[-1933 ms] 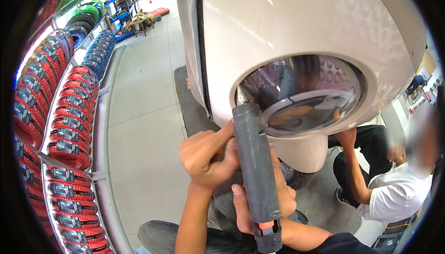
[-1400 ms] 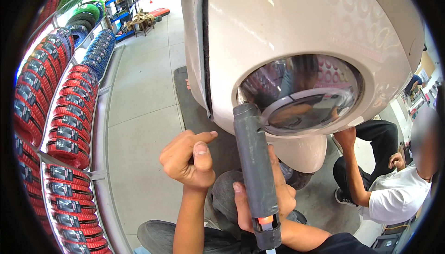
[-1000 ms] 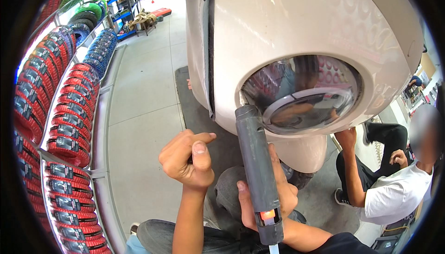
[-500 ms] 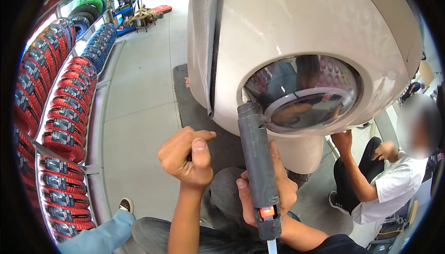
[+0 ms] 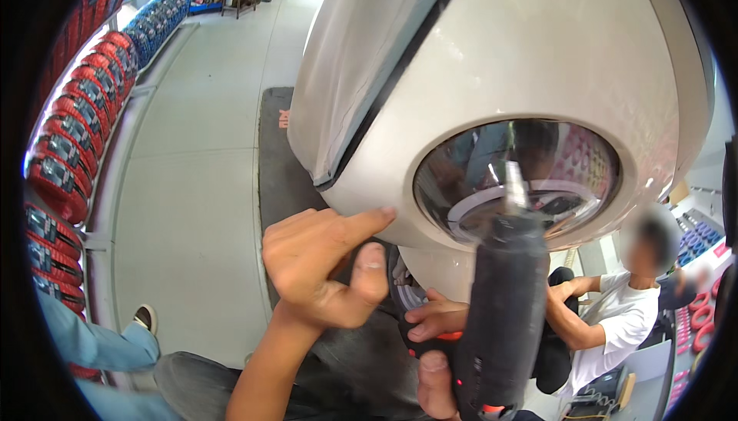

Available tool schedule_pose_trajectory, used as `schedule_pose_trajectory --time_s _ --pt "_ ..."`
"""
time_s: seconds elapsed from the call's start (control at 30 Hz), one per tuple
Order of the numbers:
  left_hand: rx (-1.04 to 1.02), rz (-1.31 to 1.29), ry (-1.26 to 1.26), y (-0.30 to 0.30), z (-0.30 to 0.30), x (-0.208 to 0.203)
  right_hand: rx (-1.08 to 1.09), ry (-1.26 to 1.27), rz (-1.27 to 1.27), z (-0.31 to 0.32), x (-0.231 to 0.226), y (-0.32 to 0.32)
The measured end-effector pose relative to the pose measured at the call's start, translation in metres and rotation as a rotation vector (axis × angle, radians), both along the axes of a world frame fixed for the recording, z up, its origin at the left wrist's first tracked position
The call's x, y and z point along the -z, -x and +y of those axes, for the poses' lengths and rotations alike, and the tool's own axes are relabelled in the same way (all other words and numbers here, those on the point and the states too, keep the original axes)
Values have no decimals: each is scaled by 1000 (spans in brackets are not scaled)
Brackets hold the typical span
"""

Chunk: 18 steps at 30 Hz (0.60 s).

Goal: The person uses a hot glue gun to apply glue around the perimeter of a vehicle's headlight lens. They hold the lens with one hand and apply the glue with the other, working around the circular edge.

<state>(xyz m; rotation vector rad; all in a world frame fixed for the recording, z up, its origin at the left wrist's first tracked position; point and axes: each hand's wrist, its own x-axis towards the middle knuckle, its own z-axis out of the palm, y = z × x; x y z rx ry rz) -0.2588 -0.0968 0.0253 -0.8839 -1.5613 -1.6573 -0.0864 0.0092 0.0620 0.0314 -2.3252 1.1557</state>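
My right hand (image 5: 434,359) grips a black hot glue gun (image 5: 503,298) with a metal nozzle and an orange trigger. Its nozzle points away from me and overlaps the dark oval headlight (image 5: 492,160) in the picture; whether the two touch, I cannot tell. The headlight is set in the glossy cream-coloured car body (image 5: 553,52). To the left, my left hand (image 5: 323,267) holds nothing: index finger stretched toward the panel beside the headlight's left edge, thumb apart, other fingers curled. Contact between that fingertip and the panel is unclear.
A crouching person in a white shirt (image 5: 626,298) works close by on the right. Racked red steering-wheel covers or tyre-like rings (image 5: 69,144) line the left side. A leg in light blue trousers (image 5: 100,336) stands at lower left, and a dark mat (image 5: 277,137) lies beside the car.
The glue gun has moved right, its nozzle away from the headlight's left edge. My left index finger has stretched out toward that edge, away from the thumb. The view has shifted.
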Motion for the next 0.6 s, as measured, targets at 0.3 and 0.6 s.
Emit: schedule_pose_trajectory --time_s 0.3,0.6 --pt "0 73 125 -2 17 6 -58 190 249 1 -1 17" --pt "-42 101 249 -4 12 -14 -126 206 196 14 -4 12"
